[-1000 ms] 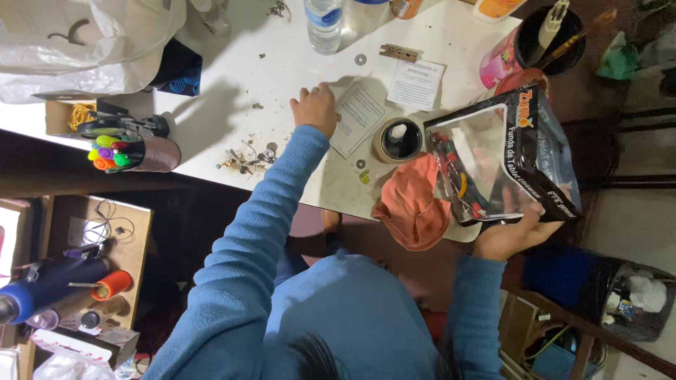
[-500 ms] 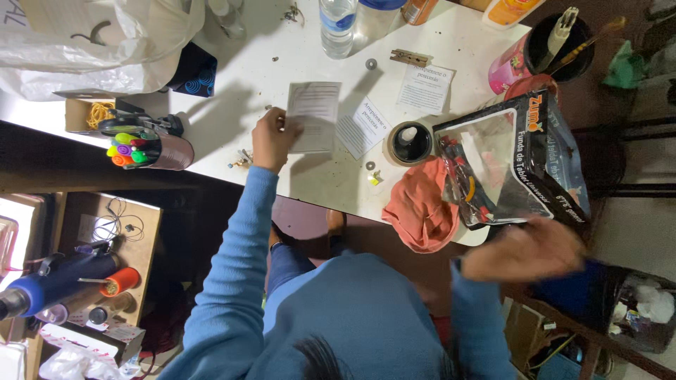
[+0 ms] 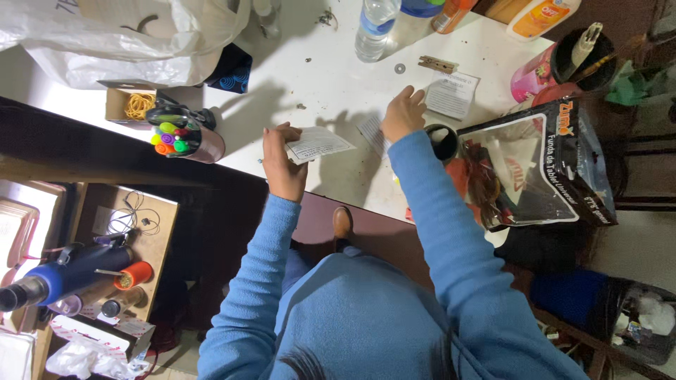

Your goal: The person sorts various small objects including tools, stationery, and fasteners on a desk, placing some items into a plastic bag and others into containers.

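Note:
My left hand (image 3: 282, 158) holds a white printed paper slip (image 3: 317, 144) just above the near edge of the white table (image 3: 331, 77). My right hand (image 3: 403, 112) rests fingers-down on a second paper slip (image 3: 370, 132) lying on the table, mostly hidden by the hand and its shadow. A third slip (image 3: 452, 93) lies just right of that hand. Beside my right forearm stand a roll of tape (image 3: 443, 143) and a black pouch with a clear window (image 3: 539, 165).
A cup of coloured markers (image 3: 184, 141) and a small box of rubber bands (image 3: 130, 104) sit at the left edge. A water bottle (image 3: 372, 29), a wooden clothespin (image 3: 438, 64), a pink cup (image 3: 527, 74) and a dark tool holder (image 3: 581, 53) line the far side. A white plastic bag (image 3: 134, 35) lies at top left.
My right hand let go of the black pouch and moved left onto the paper slip on the table. My left hand picked up a slip and drew it toward the near edge.

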